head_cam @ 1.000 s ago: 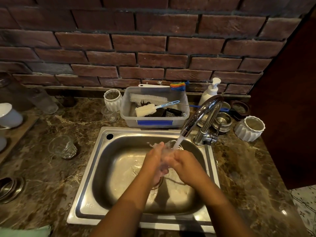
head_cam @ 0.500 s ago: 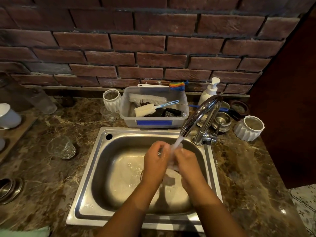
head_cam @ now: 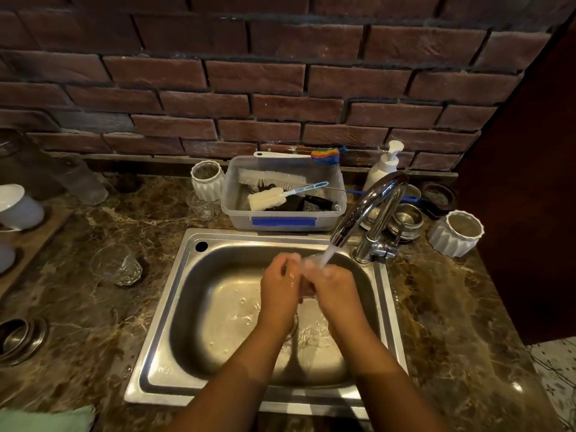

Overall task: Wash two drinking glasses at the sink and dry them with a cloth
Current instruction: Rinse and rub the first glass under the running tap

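Curling round a glass (head_cam: 309, 264) largely hidden between them, fingers of left hand (head_cam: 280, 286) and right hand (head_cam: 335, 288)

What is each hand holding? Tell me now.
Left hand: grips the glass.
Right hand: grips the same glass.

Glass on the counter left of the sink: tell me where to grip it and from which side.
Grip the counter glass round its side wall, coming from the sink side. It seems to stand mouth-up, apart from other things, and its faceted lower wall should resist slipping.
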The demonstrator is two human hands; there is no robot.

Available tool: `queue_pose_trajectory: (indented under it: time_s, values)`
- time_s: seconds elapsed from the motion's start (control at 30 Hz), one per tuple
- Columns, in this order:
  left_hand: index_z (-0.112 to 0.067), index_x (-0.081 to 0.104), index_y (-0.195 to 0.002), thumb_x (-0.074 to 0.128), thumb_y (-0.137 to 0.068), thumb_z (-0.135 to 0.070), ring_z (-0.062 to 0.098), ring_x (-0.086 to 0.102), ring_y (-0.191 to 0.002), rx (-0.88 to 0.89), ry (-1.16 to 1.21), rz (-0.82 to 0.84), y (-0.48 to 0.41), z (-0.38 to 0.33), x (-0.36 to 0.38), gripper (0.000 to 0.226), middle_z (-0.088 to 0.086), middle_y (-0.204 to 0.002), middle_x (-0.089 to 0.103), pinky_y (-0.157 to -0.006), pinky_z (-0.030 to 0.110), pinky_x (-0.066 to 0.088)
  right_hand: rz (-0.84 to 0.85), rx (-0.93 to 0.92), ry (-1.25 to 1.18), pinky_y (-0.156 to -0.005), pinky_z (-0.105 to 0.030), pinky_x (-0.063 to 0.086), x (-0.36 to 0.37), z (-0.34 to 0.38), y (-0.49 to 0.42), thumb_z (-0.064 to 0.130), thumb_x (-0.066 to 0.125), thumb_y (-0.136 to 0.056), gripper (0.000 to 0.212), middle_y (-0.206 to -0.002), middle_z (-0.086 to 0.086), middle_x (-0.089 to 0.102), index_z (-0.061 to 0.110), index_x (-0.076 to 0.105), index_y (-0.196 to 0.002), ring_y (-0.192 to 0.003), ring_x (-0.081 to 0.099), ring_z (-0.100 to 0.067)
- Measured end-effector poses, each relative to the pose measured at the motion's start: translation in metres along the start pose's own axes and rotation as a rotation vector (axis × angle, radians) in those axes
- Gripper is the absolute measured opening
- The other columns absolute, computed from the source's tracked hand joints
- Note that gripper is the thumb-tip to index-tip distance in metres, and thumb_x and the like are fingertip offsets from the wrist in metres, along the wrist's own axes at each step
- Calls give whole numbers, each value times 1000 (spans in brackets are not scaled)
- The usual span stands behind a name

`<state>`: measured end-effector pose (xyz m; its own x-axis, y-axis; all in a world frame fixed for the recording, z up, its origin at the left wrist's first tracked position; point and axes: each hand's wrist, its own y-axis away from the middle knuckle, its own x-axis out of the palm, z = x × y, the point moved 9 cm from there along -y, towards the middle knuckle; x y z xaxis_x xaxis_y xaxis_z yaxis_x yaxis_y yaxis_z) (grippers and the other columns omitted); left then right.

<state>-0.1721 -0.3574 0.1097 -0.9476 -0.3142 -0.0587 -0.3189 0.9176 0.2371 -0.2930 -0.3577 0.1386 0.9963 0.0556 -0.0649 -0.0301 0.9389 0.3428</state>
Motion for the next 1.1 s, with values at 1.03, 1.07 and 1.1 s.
queue_pose_trajectory:
  time_s: [1.03,1.07,1.1]
  values:
    - [-17,65,-120,57,-99,-49,32,73,-77,-518,58,398,23,25,26,39,9,-102,72,-73,42,59,-56,-74,320,-47,-25,43,-23,16,-24,45,65,-90,44,-49,2,56,12,63,-62,-41,52,-11]
    - [-22,65,-128,55,-98,-54,33,71,-79,-535,178,496,29,25,33,45,8,-107,73,-76,42,56,-31,-92,330,-46,-25,44,-21,18,-27,45,66,-90,43,-50,1,56,12,63,-62,-42,53,-12]
    - [-25,66,-129,54,-96,-59,33,68,-81,-547,305,576,34,24,38,49,10,-107,75,-77,42,50,11,-100,326,-47,-24,45,-16,21,-28,45,65,-90,41,-52,1,58,13,64,-65,-43,55,-12]
